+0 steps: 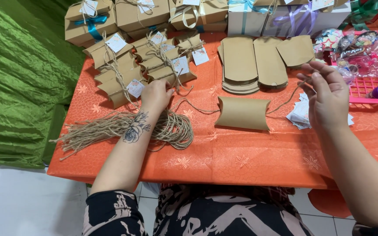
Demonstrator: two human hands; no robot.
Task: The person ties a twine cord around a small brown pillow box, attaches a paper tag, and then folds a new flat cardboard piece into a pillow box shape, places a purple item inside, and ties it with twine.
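A brown pillow-shaped paper box (243, 113) lies on the orange tablecloth (241, 157) in front of me. One piece of jute twine (196, 107) runs under or behind it. My left hand (155, 95) pinches one end of that twine, just above a bundle of cut twine (123, 127). My right hand (327, 95) is raised to the right of the box and pinches the other end between thumb and fingers. Under the right hand lies a small pile of white paper tags (300, 113).
Finished tied pillow boxes with tags (143, 65) are piled at the back left. Flat unfolded brown boxes (259, 61) lie at the back middle. Ribboned gift boxes (206, 15) line the far edge. A pink tray of trinkets (368, 65) sits at right. Green cloth (18, 78) hangs at left.
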